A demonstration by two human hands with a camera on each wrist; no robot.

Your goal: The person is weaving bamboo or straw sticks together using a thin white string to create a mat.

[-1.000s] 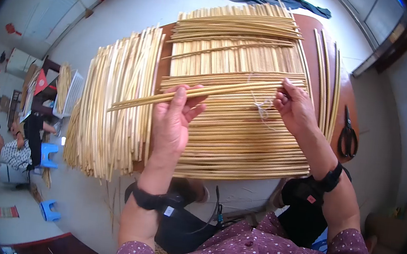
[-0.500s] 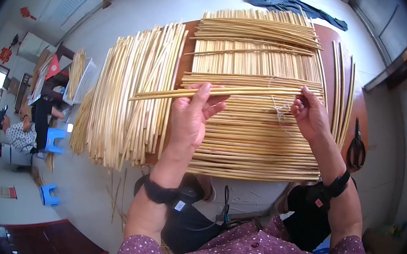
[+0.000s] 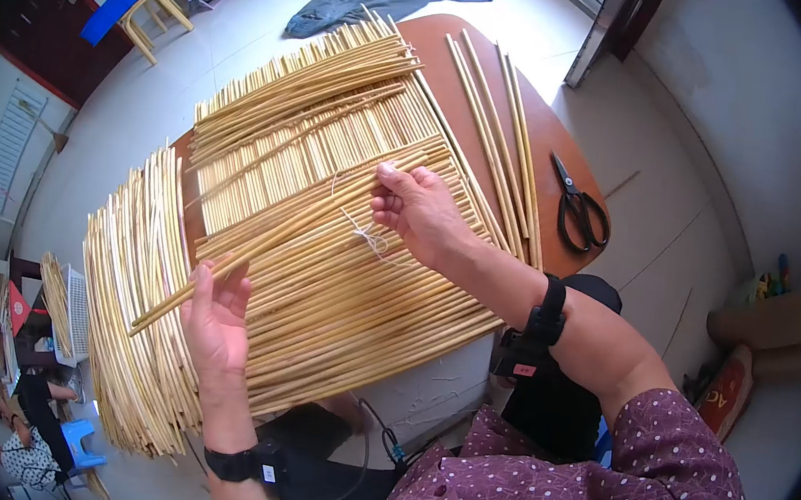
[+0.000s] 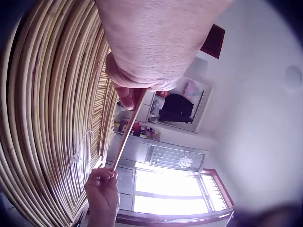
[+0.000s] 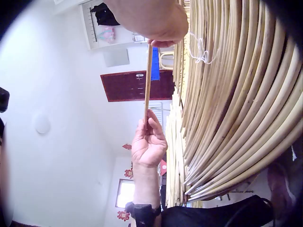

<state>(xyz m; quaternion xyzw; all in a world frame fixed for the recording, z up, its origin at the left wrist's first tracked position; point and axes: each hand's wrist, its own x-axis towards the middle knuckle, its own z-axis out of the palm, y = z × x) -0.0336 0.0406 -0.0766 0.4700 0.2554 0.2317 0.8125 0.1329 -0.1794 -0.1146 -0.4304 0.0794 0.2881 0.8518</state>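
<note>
Across the middle of the head view, a couple of long, slender straw-coloured sticks (image 3: pixel 289 230) slant between my two hands. My left hand (image 3: pixel 218 318) holds them near their lower left end, thumb on one side and fingers spread on the other. Up at the other end my right hand (image 3: pixel 424 215) pinches them between thumb and fingertips, the other fingers curled. Beneath lies a layer of similar sticks (image 3: pixel 354 314) side by side, with a loose white string (image 3: pixel 374 240) on it below the right hand. The right wrist view shows the held stick (image 5: pixel 148 80) stretched between both hands.
Black scissors (image 3: pixel 578 211) and several loose sticks (image 3: pixel 493 132) lie on the brown table (image 3: pixel 564 160) at right. A thick pile of sticks (image 3: pixel 127 268) stands at left. Dark cloth (image 3: pixel 379 6) lies on the floor beyond. Another person (image 3: pixel 27 449) sits at far left.
The head view has turned, so the table now appears tilted and further left. My left hand has lowered relative to the right, and the held sticks slope more steeply. Both hands keep their hold.
</note>
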